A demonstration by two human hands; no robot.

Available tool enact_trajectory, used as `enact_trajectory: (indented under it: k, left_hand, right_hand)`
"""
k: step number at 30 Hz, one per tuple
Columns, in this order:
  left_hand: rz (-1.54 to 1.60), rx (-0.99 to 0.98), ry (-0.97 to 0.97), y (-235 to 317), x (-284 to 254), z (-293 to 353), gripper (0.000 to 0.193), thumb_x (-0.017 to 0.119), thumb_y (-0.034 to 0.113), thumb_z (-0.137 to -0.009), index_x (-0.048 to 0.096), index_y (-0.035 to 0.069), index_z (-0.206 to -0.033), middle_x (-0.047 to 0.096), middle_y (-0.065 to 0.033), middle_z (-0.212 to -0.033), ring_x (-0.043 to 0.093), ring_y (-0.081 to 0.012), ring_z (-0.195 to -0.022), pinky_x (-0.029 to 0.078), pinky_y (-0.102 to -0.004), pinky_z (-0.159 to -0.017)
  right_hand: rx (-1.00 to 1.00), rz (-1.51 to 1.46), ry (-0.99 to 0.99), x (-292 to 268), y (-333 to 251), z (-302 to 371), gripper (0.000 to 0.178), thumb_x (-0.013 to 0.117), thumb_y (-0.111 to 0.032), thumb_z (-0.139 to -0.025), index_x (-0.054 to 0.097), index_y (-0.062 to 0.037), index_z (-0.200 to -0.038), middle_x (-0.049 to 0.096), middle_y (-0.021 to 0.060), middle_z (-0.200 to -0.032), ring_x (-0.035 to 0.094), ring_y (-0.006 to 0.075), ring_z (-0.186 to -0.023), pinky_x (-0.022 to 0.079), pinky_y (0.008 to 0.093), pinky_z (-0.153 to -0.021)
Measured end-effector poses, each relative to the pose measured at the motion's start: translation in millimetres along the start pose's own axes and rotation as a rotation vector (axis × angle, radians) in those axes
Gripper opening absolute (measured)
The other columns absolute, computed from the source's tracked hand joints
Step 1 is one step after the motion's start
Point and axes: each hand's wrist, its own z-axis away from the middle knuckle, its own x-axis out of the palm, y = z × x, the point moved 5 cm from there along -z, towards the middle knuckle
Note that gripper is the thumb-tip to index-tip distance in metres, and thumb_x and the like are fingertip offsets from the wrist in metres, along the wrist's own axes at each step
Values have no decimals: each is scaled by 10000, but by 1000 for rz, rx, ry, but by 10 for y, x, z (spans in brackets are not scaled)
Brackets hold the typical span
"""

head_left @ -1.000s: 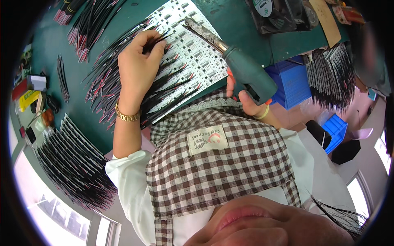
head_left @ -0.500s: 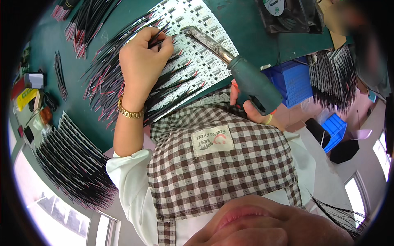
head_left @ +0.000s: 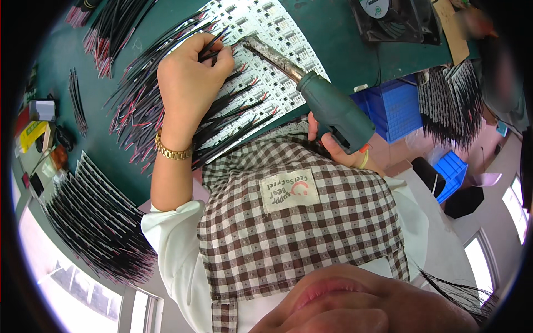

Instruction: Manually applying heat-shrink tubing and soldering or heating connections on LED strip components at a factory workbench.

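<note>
Left edge: we see a yellow packet (head_left: 30, 136) just below a small flat device (head_left: 43, 110).
Wired strips, lower left: a fanned stack (head_left: 97, 227) with black wires.
Loose wires: 1 thin bunch (head_left: 77, 105) lies on the green worktop (head_left: 102, 150), with thicker red-tipped bundles (head_left: 114, 36) above it.
Left hand: our left hand (head_left: 191, 80) pinches a black wire (head_left: 208, 56) between thumb and fingers, over many laid wires.
Circuit-board panel: the white sheet (head_left: 275, 61) lies under the 2 hands' work, its left part covered by wires.
Soldering iron: its metal tip is just beside our left fingertips, over the panel; we cannot tell whether the iron (head_left: 336, 108) touches it.
Right hand: our right hand (head_left: 345, 157) grasps the iron's green handle.
Far right: a black fan (head_left: 397, 22) sits above a blue crate (head_left: 395, 111), with more wired strips (head_left: 452, 100) beside that.
</note>
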Motion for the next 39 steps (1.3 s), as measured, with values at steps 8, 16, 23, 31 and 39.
enact_trajectory:
  k: [8,16,23,31,39]
  left_hand:
    - [-12,-10,-52,-43,25,-7,158,700,188,-721,678,51,-798,653,-51,-649,624,-116,-559,477,-242,-560]
    - [73,56,-87,-110,24,-42,174,710,203,-716,674,53,-796,620,-42,-614,584,-122,-530,464,-249,-546]
    - [15,94,-104,-133,28,-23,173,704,209,-720,675,58,-797,624,-47,-625,590,-142,-533,469,-249,-551]
    - [-39,104,-111,-34,-14,10,161,702,204,-716,684,67,-800,653,-52,-657,627,-151,-564,485,-252,-562]
    - [5,135,-102,7,-27,36,155,700,193,-707,681,66,-795,649,-48,-648,627,-159,-562,483,-259,-557]
  right_hand:
    - [-44,-306,69,-54,-99,-30,270,574,-104,-795,556,-7,-1046,589,77,-857,559,168,-777,455,295,-714]
    - [-18,-239,20,-47,-77,55,446,566,-284,-836,483,-6,-1175,553,94,-870,524,152,-764,428,283,-684]
    - [98,-60,2,11,159,77,602,636,-429,-823,452,-22,-1226,525,87,-952,519,144,-808,430,289,-714]
    - [85,-86,10,39,161,157,553,628,-417,-832,467,-33,-1195,533,85,-924,514,144,-788,423,288,-720]
    - [-24,-126,58,39,-171,93,604,575,-496,-858,462,-14,-1204,539,94,-851,523,148,-711,422,275,-637]
